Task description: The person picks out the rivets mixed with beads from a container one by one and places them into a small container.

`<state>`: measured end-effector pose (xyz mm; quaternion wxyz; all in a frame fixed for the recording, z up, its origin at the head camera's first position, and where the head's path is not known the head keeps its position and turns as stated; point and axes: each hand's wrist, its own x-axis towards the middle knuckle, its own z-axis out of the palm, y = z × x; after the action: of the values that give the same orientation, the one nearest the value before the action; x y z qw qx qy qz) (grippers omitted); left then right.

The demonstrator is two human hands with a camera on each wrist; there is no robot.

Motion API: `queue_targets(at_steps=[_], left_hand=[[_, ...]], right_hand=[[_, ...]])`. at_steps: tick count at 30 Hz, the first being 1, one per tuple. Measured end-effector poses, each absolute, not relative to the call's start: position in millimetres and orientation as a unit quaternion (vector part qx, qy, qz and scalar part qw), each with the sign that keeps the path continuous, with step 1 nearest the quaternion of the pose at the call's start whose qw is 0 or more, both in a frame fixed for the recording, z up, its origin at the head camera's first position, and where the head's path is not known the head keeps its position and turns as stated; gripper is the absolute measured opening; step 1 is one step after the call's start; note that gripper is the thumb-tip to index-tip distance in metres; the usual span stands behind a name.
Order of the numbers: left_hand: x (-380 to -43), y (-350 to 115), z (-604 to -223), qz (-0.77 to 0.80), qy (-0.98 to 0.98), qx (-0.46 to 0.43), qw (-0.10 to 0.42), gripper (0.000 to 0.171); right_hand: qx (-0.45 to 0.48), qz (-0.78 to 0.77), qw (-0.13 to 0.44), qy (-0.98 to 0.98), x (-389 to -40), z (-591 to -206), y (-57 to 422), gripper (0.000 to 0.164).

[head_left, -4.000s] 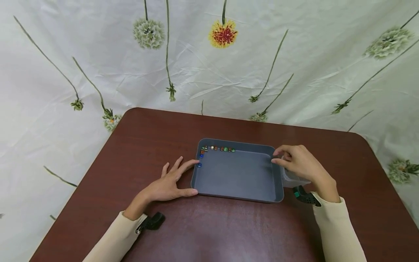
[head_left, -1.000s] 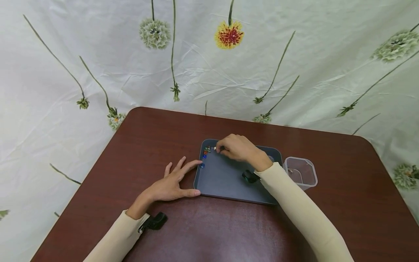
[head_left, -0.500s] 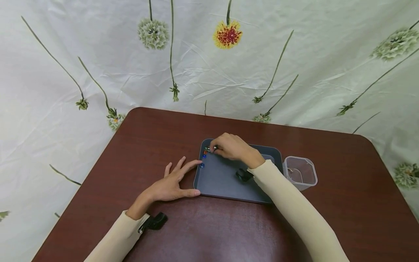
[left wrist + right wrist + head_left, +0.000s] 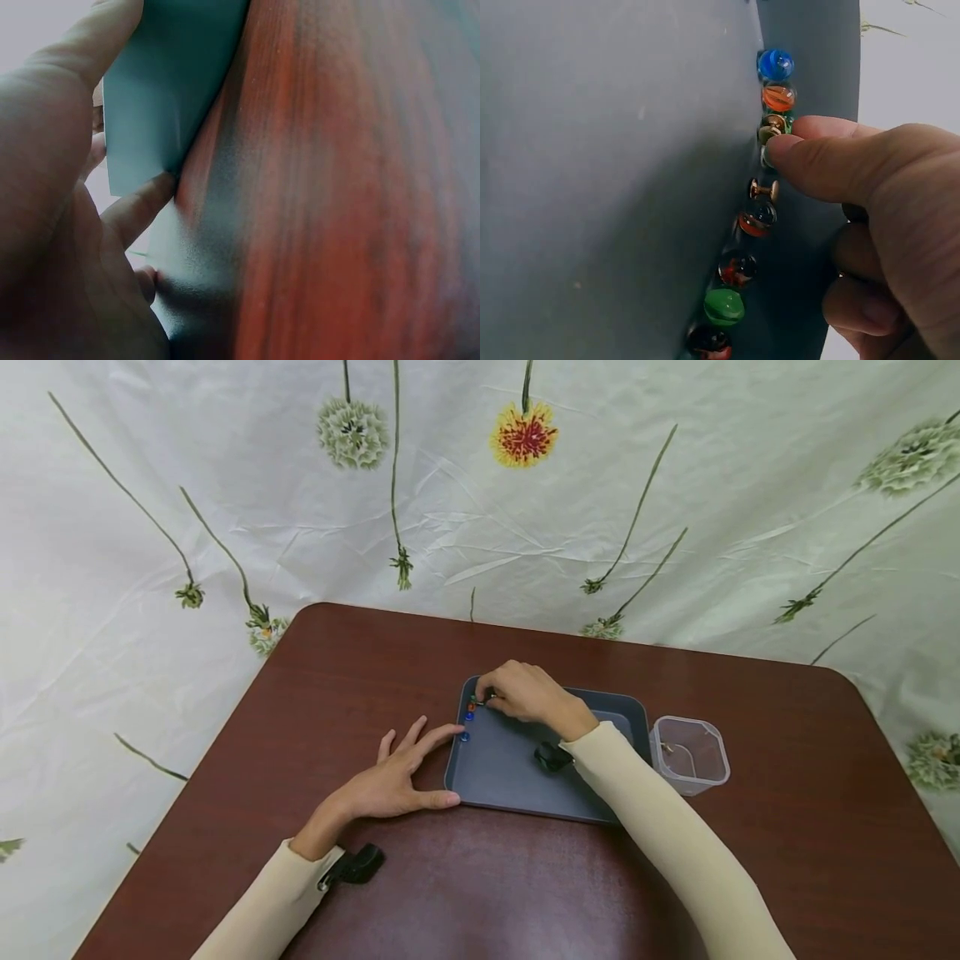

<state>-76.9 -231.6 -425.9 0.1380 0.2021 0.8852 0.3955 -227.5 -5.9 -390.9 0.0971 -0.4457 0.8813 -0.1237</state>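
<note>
My left hand [image 4: 386, 785] has its fingers spread, with the index fingertip at the left rim of a grey tray [image 4: 525, 777] and the thumb at its front left corner. Inside, by that fingertip, lies a blue marble [image 4: 465, 737]. At the tray's back left corner, my right hand [image 4: 525, 693] reaches in. The right wrist view shows its thumb and index finger pinching at a small brass stud [image 4: 771, 130], partly covered by the thumb. Beyond it sit an orange marble [image 4: 778, 97] and a blue marble [image 4: 776, 65]. The other right fingers are curled.
Along the tray wall run a second brass stud [image 4: 763, 189], a green marble [image 4: 724, 307] and several dark-red marbles. A clear plastic box [image 4: 693, 752] stands right of the tray, with a small item inside. The brown table [image 4: 360, 660] meets a flowered cloth [image 4: 442, 485] behind.
From beside the plastic box, my right hand has moved left across the tray to its back left corner, creeping slightly further left in the last second. My left hand stays at the rim.
</note>
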Motion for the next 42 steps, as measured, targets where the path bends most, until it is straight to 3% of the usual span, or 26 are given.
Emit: queue_targets(at_steps=[42], left_hand=[[-76.8, -232.2, -424.7, 0.395, 0.886, 0.196, 0.144, 0.089]], right_hand=[[-0.42, -0.118, 0.092, 0.895, -220.2, -398.0, -1.8, 0.015]])
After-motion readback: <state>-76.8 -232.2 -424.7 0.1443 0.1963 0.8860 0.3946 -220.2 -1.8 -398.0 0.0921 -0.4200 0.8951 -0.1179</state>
